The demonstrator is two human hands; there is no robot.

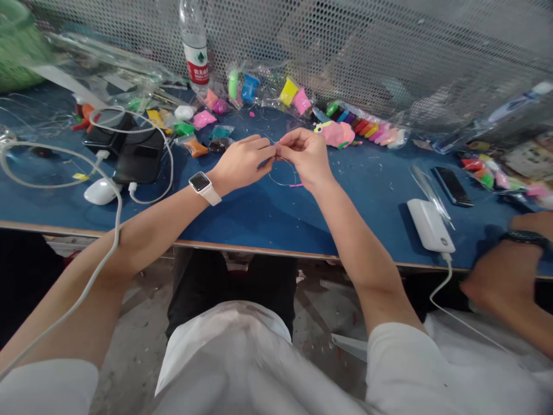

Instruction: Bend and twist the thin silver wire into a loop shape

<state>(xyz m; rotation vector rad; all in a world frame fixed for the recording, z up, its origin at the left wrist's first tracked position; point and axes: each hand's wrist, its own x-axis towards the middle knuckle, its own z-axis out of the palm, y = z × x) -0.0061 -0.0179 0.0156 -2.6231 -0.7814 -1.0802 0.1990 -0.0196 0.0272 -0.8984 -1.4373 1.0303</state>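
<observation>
While the left hand (244, 159) pinches a tiny, indistinct item (277, 156) above the blue tabletop (242, 222), a thin strand (280, 183) curves between the hands, the right hand (306, 154) pinches the same item, and a pink figure (336, 134) lies just beyond

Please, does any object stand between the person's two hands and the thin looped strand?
Nothing visible does. The left hand and right hand are close together, and the thin looped strand curves just below them in the view, over the blue tabletop. Whether either hand grips it is too small to tell.
</observation>
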